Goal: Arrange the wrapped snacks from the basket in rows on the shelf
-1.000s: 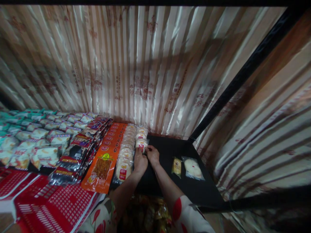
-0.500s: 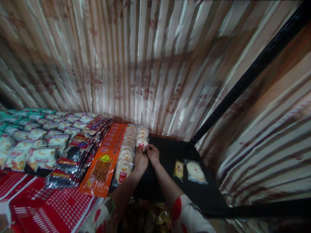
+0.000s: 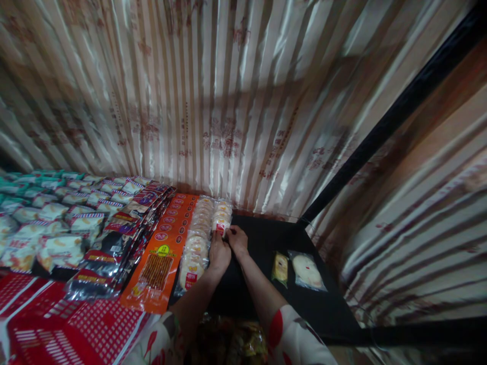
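My left hand [image 3: 219, 252] and my right hand [image 3: 238, 240] meet at the near end of a short row of clear packets of round pale cakes [image 3: 221, 215] on a black table [image 3: 262, 238]. Both hands pinch the front packet of that row, which has a red label. A longer row of the same cake packets [image 3: 195, 242] lies just left of my left hand.
Orange packets [image 3: 163, 253], dark red-and-black packets [image 3: 114, 238] and white snack bags [image 3: 49, 223] lie in rows to the left. Two loose packets [image 3: 300, 268] sit on the table's right part. A striped satin curtain [image 3: 213, 101] hangs behind. A bag of snacks [image 3: 236, 339] is at my lap.
My hands have edged slightly farther back along the short row with the packet. The view has shifted a little; the rest stays put.
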`<state>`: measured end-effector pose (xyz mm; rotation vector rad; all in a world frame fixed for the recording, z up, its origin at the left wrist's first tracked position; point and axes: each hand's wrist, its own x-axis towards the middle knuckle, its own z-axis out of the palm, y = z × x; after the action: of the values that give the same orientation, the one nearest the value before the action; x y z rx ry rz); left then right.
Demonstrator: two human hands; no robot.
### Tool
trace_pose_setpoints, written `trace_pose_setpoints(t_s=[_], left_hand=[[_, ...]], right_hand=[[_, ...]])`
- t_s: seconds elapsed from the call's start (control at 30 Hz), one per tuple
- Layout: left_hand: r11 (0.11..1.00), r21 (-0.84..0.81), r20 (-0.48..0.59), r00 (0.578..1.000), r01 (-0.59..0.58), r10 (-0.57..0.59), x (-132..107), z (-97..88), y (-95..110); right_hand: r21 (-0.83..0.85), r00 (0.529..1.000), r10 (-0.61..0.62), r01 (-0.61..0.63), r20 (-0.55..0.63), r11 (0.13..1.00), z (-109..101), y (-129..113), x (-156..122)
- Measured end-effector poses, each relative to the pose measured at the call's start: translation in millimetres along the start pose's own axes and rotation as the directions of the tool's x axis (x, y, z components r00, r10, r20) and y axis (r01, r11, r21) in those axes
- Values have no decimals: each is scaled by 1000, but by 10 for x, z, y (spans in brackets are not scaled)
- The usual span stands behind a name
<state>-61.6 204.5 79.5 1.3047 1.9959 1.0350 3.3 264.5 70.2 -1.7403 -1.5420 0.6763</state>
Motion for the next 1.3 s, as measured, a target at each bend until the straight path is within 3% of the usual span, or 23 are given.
trace_pose_setpoints(t_s=[0.23,0.37,0.6,0.8,1.07,1.3], left_hand=[[999,40,2,1000,-17,17,-31,-68,51],[998,66,20,1000,-16,15,-85,-130,100],[994,75,17,997,-77,76,-317,-176,163],[988,65,48,990,-138,135,-691,-216,135],[946,-6,55,945,-323,323,-1338,-250,10],[893,17,211,875,-449,436,-1865,-143,-348]], right_hand=[[-4,999,10,-10,41,1000,-21,-38,-62],[-18,1000,27,-27,-13,999,-36,-17,-157],[59,1000,4,-3,-26,998,-161,63,-409],[135,999,-48,48,-4,990,-353,149,-774],[167,983,-156,170,-93,971,-677,257,-1445],[-5,980,-200,200,-1,980,-839,690,-2063]])
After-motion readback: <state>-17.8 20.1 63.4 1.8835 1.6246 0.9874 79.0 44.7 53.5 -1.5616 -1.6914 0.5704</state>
